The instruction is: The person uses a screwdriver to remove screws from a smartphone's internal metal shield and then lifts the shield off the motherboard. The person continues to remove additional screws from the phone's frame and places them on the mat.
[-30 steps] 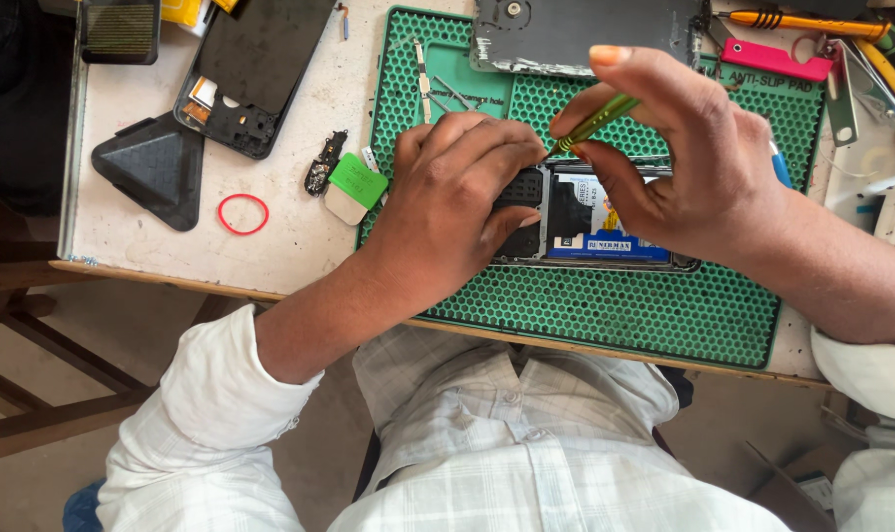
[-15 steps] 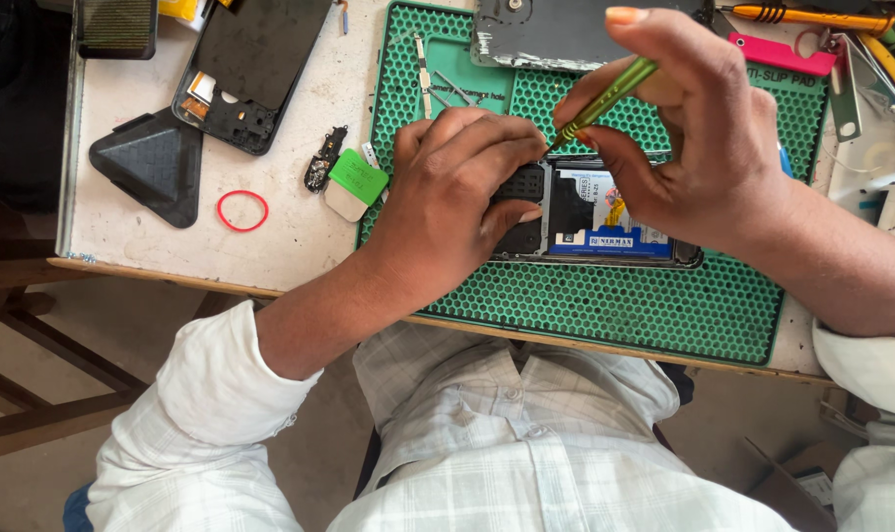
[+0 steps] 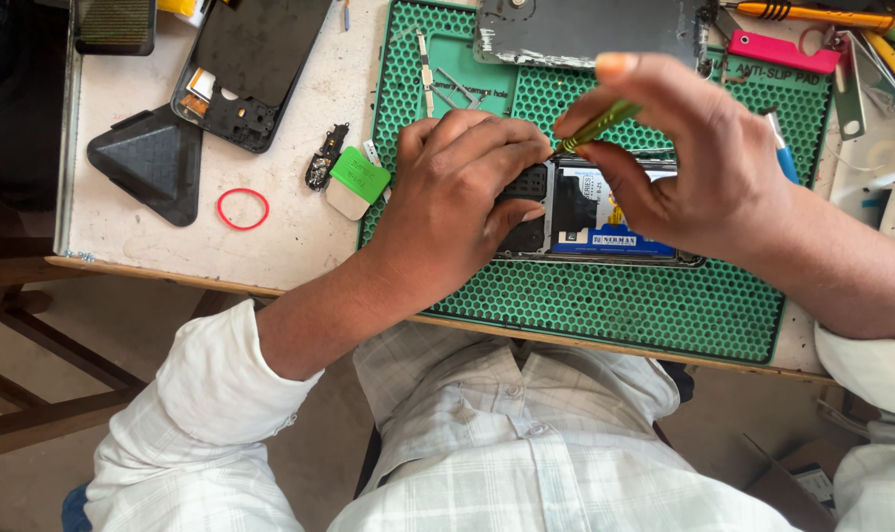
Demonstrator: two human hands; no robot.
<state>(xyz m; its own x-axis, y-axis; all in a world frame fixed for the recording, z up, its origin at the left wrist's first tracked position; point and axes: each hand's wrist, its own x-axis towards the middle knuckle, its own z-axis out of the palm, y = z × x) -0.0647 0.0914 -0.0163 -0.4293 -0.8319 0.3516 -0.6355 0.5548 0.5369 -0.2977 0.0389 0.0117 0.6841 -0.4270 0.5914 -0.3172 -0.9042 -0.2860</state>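
Opened phone [image 3: 605,217] on green mat [image 3: 615,305], back cover already off.
Left hand [image 3: 457,202] presses its left end; right hand [image 3: 694,163] grips a green screwdriver [image 3: 595,126] over it; innards remain in place.

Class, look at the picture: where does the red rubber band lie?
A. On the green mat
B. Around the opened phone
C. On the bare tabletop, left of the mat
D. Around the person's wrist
C: the red rubber band lies flat on the pale tabletop, between the black triangular piece and the green mat, touching neither.
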